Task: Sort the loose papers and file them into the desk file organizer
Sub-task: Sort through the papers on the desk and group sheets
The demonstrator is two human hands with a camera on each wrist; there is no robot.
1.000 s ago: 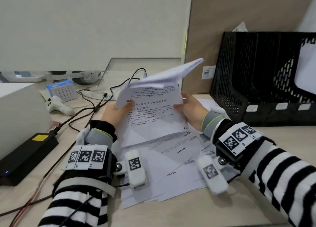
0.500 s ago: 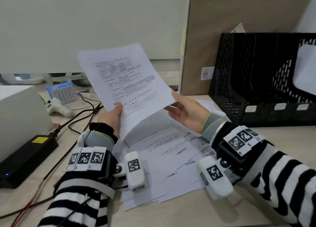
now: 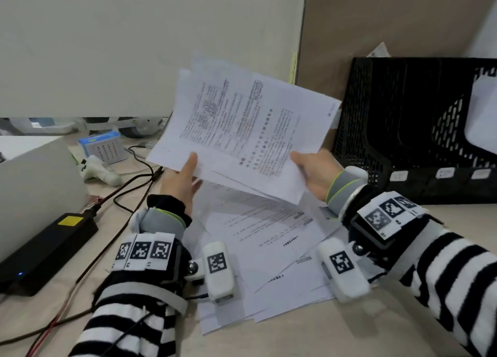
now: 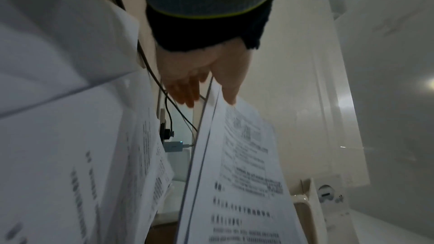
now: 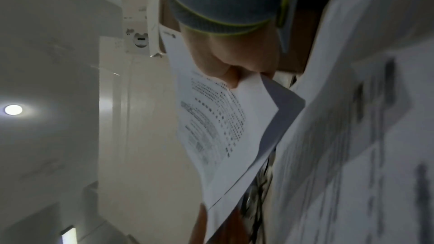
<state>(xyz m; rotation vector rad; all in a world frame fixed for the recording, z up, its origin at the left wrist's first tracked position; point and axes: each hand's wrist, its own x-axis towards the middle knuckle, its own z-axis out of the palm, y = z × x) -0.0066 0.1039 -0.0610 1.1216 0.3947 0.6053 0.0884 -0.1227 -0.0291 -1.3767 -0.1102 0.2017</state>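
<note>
I hold a thin stack of printed sheets [image 3: 250, 130] raised above the desk, tilted, with its text running sideways. My left hand [image 3: 185, 180] pinches the near left edge, thumb on top and fingers beneath [image 4: 187, 90]. My right hand [image 3: 313, 172] pinches the near right corner [image 5: 232, 79]. Below them more loose papers [image 3: 269, 238] lie fanned out on the desk. The black mesh file organizer [image 3: 403, 130] stands at the right, apart from the hands, with a white sheet [image 3: 482, 114] in its right compartment.
A black power brick [image 3: 45, 249] and cables [image 3: 129, 189] lie on the desk at the left, beside a grey-white case [image 3: 32, 184]. Further back are a blue box [image 3: 103, 146] and a white controller [image 3: 100, 171]. A brown board [image 3: 376, 28] rises behind the organizer.
The lifted sheets have swung round from leaning left to lying across towards the right. My right hand now grips their right corner, and more than one sheet shows in the held stack.
</note>
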